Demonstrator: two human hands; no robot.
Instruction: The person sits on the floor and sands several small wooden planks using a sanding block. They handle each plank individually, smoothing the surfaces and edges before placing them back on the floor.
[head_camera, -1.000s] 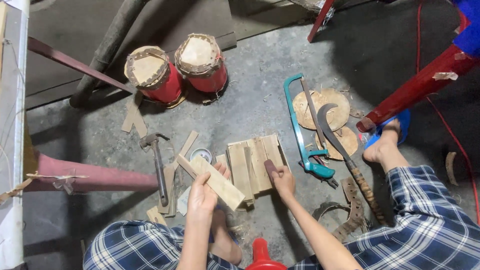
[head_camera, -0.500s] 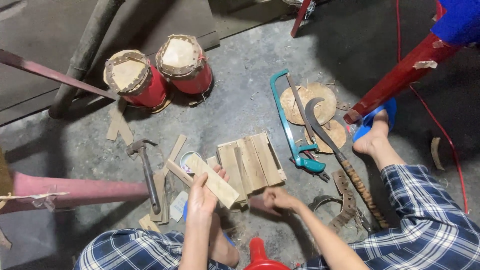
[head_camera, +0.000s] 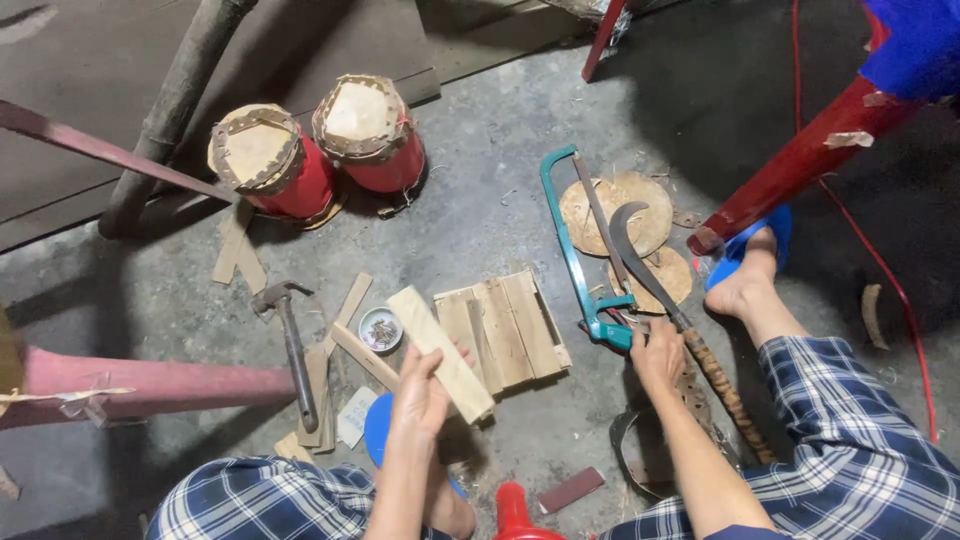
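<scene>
My left hand grips a pale wooden slat, held slanted just above the concrete floor. Right beside it lies a small panel of joined wooden slats. My right hand rests on the floor by the handle end of a teal hacksaw, touching the wrapped handle of a curved sickle. Whether its fingers close around either handle I cannot tell. A hammer lies to the left, next to a small round tin of nails.
Two red drums with skin tops stand at the back. Round wooden discs lie under the saw. Loose wood strips, a red pole at left, a red stool leg and my bare foot at right.
My right hand left the slat panel and moved right to the saw and sickle handles. The left hand keeps hold of the slat. The view shifted slightly.
</scene>
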